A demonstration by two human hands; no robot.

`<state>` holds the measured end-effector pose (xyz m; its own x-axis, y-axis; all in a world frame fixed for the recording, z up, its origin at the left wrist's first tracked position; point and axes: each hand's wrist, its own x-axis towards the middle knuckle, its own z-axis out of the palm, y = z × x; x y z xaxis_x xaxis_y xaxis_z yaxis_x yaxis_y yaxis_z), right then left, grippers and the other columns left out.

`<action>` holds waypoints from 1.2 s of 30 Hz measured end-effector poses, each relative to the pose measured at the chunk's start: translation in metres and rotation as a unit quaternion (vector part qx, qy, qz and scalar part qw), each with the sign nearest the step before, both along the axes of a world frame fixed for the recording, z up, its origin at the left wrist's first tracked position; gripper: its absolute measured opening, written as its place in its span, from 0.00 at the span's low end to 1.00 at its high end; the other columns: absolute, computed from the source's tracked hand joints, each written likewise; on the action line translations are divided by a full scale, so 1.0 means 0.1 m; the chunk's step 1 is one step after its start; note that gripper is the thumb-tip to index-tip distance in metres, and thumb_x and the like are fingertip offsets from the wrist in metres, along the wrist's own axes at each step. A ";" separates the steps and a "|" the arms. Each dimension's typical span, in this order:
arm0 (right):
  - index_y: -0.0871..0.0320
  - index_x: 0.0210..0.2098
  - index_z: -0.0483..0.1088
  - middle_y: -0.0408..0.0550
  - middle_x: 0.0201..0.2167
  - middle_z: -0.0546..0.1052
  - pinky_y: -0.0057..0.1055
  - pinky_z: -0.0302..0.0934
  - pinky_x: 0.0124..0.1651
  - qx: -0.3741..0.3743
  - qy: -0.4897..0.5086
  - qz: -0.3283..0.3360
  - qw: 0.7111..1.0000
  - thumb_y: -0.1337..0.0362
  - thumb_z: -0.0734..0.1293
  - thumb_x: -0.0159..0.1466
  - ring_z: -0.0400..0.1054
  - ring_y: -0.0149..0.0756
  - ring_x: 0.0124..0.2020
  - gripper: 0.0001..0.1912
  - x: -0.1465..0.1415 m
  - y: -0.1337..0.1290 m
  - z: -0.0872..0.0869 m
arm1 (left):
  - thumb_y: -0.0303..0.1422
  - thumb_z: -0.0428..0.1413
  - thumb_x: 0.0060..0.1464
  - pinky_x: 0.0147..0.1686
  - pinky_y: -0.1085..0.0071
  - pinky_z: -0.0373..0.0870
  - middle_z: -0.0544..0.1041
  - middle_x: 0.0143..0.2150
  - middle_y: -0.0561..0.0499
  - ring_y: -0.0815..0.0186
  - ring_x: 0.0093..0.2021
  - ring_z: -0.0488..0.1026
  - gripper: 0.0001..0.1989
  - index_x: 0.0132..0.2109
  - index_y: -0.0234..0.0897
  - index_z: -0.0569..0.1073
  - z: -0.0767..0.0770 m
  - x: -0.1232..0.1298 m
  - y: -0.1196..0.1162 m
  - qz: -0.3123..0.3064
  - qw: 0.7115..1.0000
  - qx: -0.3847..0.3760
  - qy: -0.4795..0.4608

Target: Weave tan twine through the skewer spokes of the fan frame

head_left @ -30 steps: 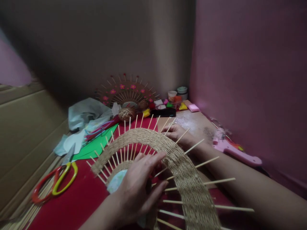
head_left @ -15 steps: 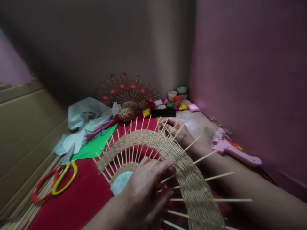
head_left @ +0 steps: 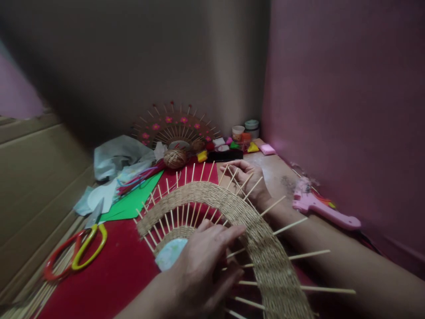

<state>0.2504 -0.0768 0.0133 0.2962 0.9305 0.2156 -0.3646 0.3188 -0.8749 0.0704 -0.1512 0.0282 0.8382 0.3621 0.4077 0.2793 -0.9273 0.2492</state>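
A half-round woven fan (head_left: 212, 190) of pale sticks and tan twine spreads across the front, with a light blue patterned piece (head_left: 171, 254) at its centre. My left hand (head_left: 202, 257) lies over the inner sticks, its fingers curled round them and the woven band; the grip's underside is hidden. Beyond the outer edge, partly behind the stick ends, my right hand (head_left: 250, 179) has its fingers pinched together. A thin strand of twine (head_left: 234, 177) runs from those fingers down to the band's outer edge.
Scissors (head_left: 79, 252) with red and yellow handles lie at left, beside green paper (head_left: 133, 201). Behind are a twine ball (head_left: 175, 158), a finished flowered fan (head_left: 172, 122) and coloured clay packets (head_left: 253, 147). A pink glue gun (head_left: 323, 208) lies by the right wall.
The woven fan has shifted a little to the right and turned slightly, my left hand moving with it. My right hand stays behind the outer stick ends, still pinched.
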 end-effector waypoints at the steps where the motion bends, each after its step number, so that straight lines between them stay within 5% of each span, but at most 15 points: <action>1: 0.58 0.29 0.72 0.46 0.30 0.75 0.31 0.62 0.37 0.007 -0.026 -0.017 0.999 0.63 0.68 0.53 0.68 0.32 0.33 0.05 0.01 0.01 -0.02 | 0.28 0.50 0.51 0.44 0.58 0.68 0.74 0.43 0.46 0.61 0.40 0.72 0.28 0.59 0.39 0.54 0.00 0.00 0.00 0.001 1.000 -0.002 0.003; 6: 0.57 0.30 0.73 0.46 0.32 0.74 0.32 0.60 0.41 0.057 -0.182 -0.074 0.979 0.65 0.65 0.56 0.66 0.33 0.36 0.05 0.08 0.03 -0.08 | 0.29 0.50 0.52 0.47 0.57 0.66 0.74 0.45 0.46 0.62 0.41 0.72 0.28 0.59 0.39 0.54 -0.02 -0.02 -0.01 0.002 1.000 -0.006 0.002; 12: 0.56 0.31 0.74 0.47 0.37 0.74 0.35 0.58 0.49 0.125 -0.231 -0.084 0.961 0.72 0.64 0.55 0.66 0.34 0.42 0.08 0.11 0.01 -0.05 | 0.28 0.50 0.51 0.46 0.57 0.67 0.74 0.44 0.46 0.62 0.40 0.72 0.28 0.59 0.39 0.54 -0.01 -0.02 -0.01 -0.003 1.000 -0.003 -0.003; 21: 0.57 0.33 0.72 0.50 0.35 0.75 0.26 0.59 0.23 -0.029 -0.016 0.022 0.999 0.60 0.68 0.53 0.66 0.31 0.29 0.09 0.03 -0.02 -0.03 | 0.28 0.50 0.51 0.44 0.57 0.68 0.74 0.45 0.45 0.61 0.41 0.72 0.28 0.59 0.37 0.55 -0.03 -0.01 0.00 -0.016 1.000 0.001 -0.014; 36: 0.58 0.35 0.73 0.49 0.32 0.76 0.27 0.62 0.28 -0.041 0.050 0.060 0.996 0.64 0.70 0.51 0.70 0.36 0.37 0.11 0.04 0.00 -0.01 | 0.28 0.50 0.52 0.47 0.57 0.66 0.73 0.45 0.45 0.61 0.43 0.71 0.27 0.60 0.38 0.54 -0.04 -0.02 0.00 -0.018 1.000 -0.018 0.004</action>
